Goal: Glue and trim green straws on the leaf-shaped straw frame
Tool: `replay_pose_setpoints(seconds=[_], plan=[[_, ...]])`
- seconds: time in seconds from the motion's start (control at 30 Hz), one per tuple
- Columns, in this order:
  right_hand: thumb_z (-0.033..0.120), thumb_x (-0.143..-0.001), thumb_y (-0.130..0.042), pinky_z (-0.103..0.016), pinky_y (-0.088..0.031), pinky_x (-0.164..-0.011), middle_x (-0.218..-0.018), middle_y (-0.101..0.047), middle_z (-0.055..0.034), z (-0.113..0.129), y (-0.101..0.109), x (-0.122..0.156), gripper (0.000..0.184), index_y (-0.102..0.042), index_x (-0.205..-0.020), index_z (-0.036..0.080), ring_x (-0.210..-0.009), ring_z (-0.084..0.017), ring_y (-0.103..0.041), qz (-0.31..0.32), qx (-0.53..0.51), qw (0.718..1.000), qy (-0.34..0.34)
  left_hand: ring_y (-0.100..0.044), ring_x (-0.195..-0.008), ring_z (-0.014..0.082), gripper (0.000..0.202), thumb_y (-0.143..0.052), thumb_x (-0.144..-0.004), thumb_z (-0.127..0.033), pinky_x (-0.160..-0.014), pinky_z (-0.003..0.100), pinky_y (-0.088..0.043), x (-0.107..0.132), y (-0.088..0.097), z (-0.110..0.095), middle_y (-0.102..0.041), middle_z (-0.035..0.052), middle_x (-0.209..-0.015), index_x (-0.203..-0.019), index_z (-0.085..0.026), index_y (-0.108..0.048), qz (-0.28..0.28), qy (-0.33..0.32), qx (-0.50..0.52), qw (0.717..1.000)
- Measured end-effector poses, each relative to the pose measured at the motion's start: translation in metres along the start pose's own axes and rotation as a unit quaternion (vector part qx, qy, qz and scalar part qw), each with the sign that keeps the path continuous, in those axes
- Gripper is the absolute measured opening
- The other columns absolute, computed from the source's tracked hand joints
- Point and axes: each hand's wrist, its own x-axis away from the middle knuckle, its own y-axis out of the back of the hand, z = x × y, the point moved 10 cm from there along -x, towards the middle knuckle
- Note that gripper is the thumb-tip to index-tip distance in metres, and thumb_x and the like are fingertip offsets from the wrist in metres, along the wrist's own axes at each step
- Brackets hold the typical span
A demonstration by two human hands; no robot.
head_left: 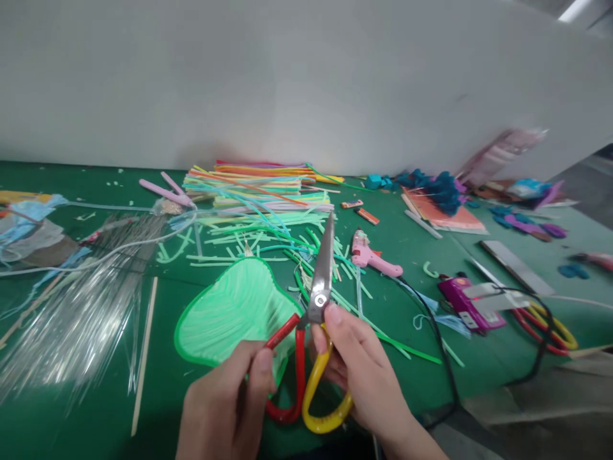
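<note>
Scissors (322,287) with one red and one yellow handle loop are upright before me, blades together and pointing away. My right hand (364,370) grips them near the pivot, fingers closed around the yellow handle side. My left hand (227,399) is closed on a slim red stick (282,331), whose tip is close to the scissors' pivot; its lower end is hidden in my fingers. Behind my left hand lies a light green leaf-shaped piece (230,306) with a darker green edge. Around it are cut green pipe cleaners (258,236).
A pink glue gun (376,259) lies right of centre, its black cord trailing toward me. A magenta box (467,303) and another pair of scissors (550,329) are at the right. Clear thin strands (96,306) and a wooden stick (144,358) lie left. Bundled pipe cleaners (258,185) line the wall.
</note>
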Motion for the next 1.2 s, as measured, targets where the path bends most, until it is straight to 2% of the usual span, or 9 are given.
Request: replay_pose_setpoints(seconds=[0.13, 0.2, 0.27, 0.33, 0.5, 0.73, 0.97, 1.1, 1.2], plan=[[0.069, -0.097, -0.046, -0.024, -0.02, -0.045, -0.058, -0.031, 0.007, -0.002, -0.01, 0.003, 0.055, -0.051, -0.072, 0.02, -0.05, -0.008, -0.025, 0.063, 0.135, 0.989, -0.024, -0.058, -0.047, 0.0124, 0.032, -0.037, -0.104, -0.042, -0.05, 0.023, -0.04, -0.015, 0.001, -0.009, -0.061, -0.0076, -0.058, -0.09, -0.027, -0.062, 0.066, -0.064, 0.038, 0.995], [0.067, -0.101, -0.037, -0.024, -0.026, -0.048, -0.064, -0.036, 0.005, -0.001, -0.019, 0.006, 0.055, -0.049, -0.074, 0.02, -0.056, -0.009, -0.03, 0.116, 0.198, 0.973, -0.018, -0.054, -0.043, 0.0109, 0.034, -0.038, -0.104, -0.037, -0.047, 0.023, -0.035, -0.016, -0.006, -0.014, -0.052, -0.0087, -0.052, -0.077, -0.027, -0.055, 0.104, -0.099, 0.032, 0.989], [0.063, -0.103, -0.036, -0.023, -0.032, -0.054, -0.069, -0.04, 0.0039, -0.001, -0.025, 0.008, 0.053, -0.046, -0.074, 0.02, -0.061, -0.01, -0.034, 0.151, 0.227, 0.962, -0.01, -0.051, -0.042, 0.0095, 0.036, -0.037, -0.105, -0.032, -0.047, 0.022, -0.033, -0.017, -0.009, -0.014, -0.048, -0.0092, -0.05, -0.07, -0.026, -0.048, 0.097, -0.109, 0.02, 0.989], [0.058, -0.104, -0.039, -0.023, -0.034, -0.057, -0.069, -0.041, 0.004, -0.003, -0.025, 0.009, 0.049, -0.045, -0.073, 0.021, -0.062, -0.01, -0.036, 0.143, 0.211, 0.967, -0.005, -0.05, -0.042, 0.009, 0.036, -0.036, -0.105, -0.029, -0.048, 0.022, -0.033, -0.018, -0.008, -0.013, -0.048, -0.0096, -0.051, -0.071, -0.026, -0.048, 0.062, -0.103, 0.013, 0.993], [0.051, -0.105, -0.044, -0.023, -0.035, -0.055, -0.062, -0.043, 0.0046, -0.005, -0.017, 0.01, 0.047, -0.046, -0.07, 0.021, -0.056, -0.009, -0.039, 0.044, 0.097, 0.993, 0.057, -0.048, -0.035, 0.0087, 0.036, -0.039, -0.104, -0.03, -0.043, 0.022, -0.031, -0.015, -0.004, -0.025, -0.048, -0.0099, -0.047, -0.069, -0.026, -0.048, 0.007, -0.147, -0.018, 0.989], [0.059, -0.099, -0.051, -0.024, -0.035, -0.053, -0.058, -0.043, 0.0036, -0.002, -0.013, 0.012, 0.051, -0.046, -0.066, 0.021, -0.054, -0.01, -0.041, 0.014, 0.048, 0.997, 0.064, -0.043, -0.034, 0.0086, 0.046, -0.034, -0.107, -0.041, -0.042, 0.024, -0.028, -0.006, -0.005, -0.015, -0.044, -0.0104, -0.041, -0.065, -0.025, -0.044, 0.012, -0.046, 0.013, 0.999], [0.058, -0.095, -0.06, -0.022, -0.032, -0.05, -0.056, -0.043, 0.004, 0.003, -0.016, 0.012, 0.051, -0.047, -0.064, 0.02, -0.053, -0.008, -0.04, 0.038, 0.007, 0.998, 0.039, -0.031, -0.04, 0.0098, 0.044, -0.033, -0.106, -0.037, -0.044, 0.027, -0.022, 0.003, -0.004, -0.016, -0.032, -0.0096, -0.049, -0.063, -0.025, -0.038, -0.005, -0.031, 0.016, 0.999], [0.056, -0.096, -0.06, -0.022, -0.034, -0.05, -0.057, -0.045, 0.0034, -0.001, -0.017, 0.008, 0.05, -0.049, -0.064, 0.019, -0.053, -0.009, -0.042, 0.048, -0.001, 0.999, 0.026, -0.032, -0.04, 0.0099, 0.045, -0.034, -0.105, -0.038, -0.044, 0.028, -0.022, 0.007, -0.005, -0.008, -0.033, -0.0095, -0.048, -0.062, -0.025, -0.038, -0.009, 0.009, 0.045, 0.999], [0.055, -0.096, -0.06, -0.021, -0.034, -0.048, -0.057, -0.045, 0.0037, -0.004, -0.019, 0.005, 0.05, -0.049, -0.064, 0.019, -0.051, -0.008, -0.042, 0.053, -0.027, 0.998, 0.022, -0.037, -0.039, 0.0097, 0.047, -0.034, -0.105, -0.039, -0.045, 0.027, -0.026, 0.012, -0.003, 0.0, -0.039, -0.0087, -0.045, -0.061, -0.024, -0.042, -0.054, 0.041, 0.072, 0.995]])
